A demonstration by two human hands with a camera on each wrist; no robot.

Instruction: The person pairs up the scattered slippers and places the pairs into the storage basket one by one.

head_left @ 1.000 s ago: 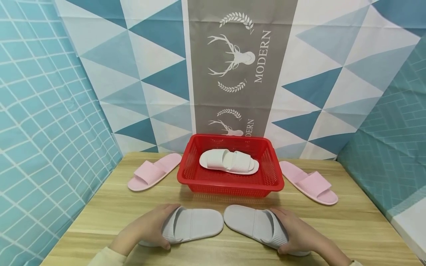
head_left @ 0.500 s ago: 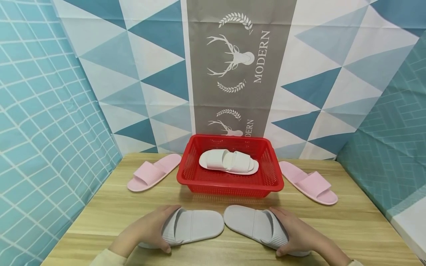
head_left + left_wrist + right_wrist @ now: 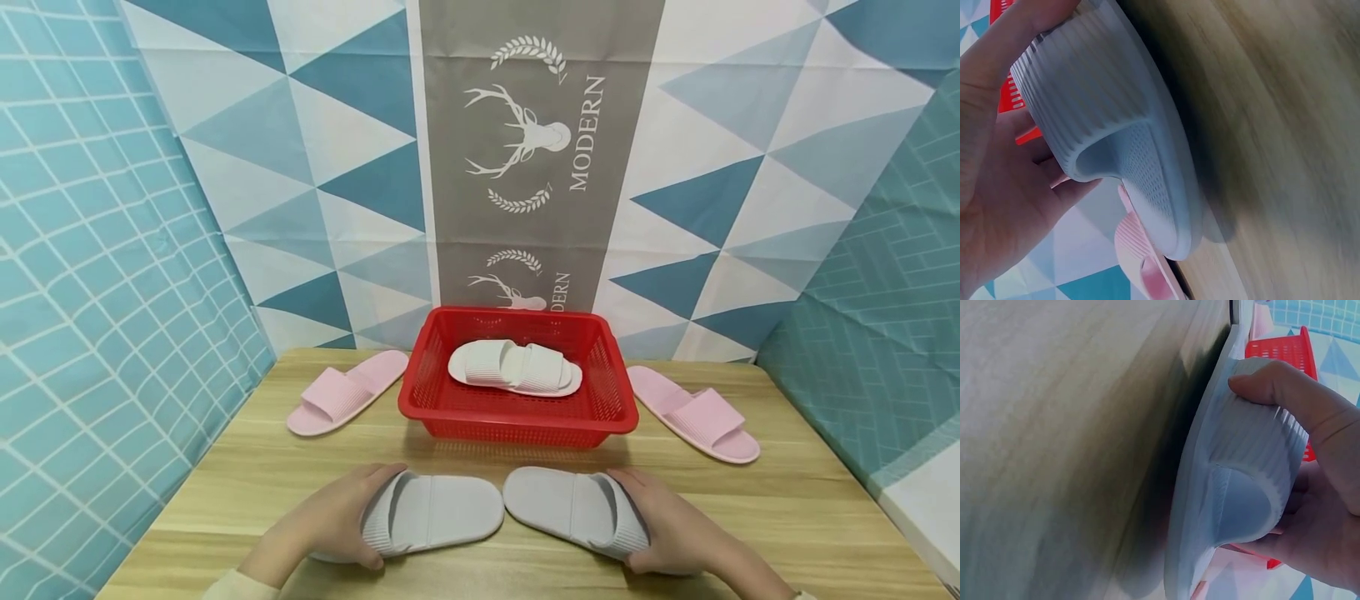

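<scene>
Two grey slippers lie at the front of the table, heel ends almost meeting. My left hand point(image 3: 341, 517) grips the left grey slipper point(image 3: 450, 510) across its ribbed strap, thumb on the near side and fingers on the far side. In the left wrist view that ribbed strap point(image 3: 1091, 81) sits inside the curl of the hand. My right hand point(image 3: 667, 525) holds the right grey slipper point(image 3: 547, 500) the same way. The right wrist view has the thumb pressed on this slipper's strap point(image 3: 1254, 437), with the other fingers partly hidden behind it.
Behind the grey pair stands a red basket point(image 3: 517, 422) with white slippers point(image 3: 513, 367) in it. One pink slipper point(image 3: 333, 396) lies left of the basket, another pink slipper point(image 3: 708, 417) right of it. A patterned backdrop point(image 3: 360, 167) rises behind the wooden table point(image 3: 225, 500).
The head view has shifted very slightly, so the scene sits a little lower. Both hands stay on the grey slippers, which have hardly moved.
</scene>
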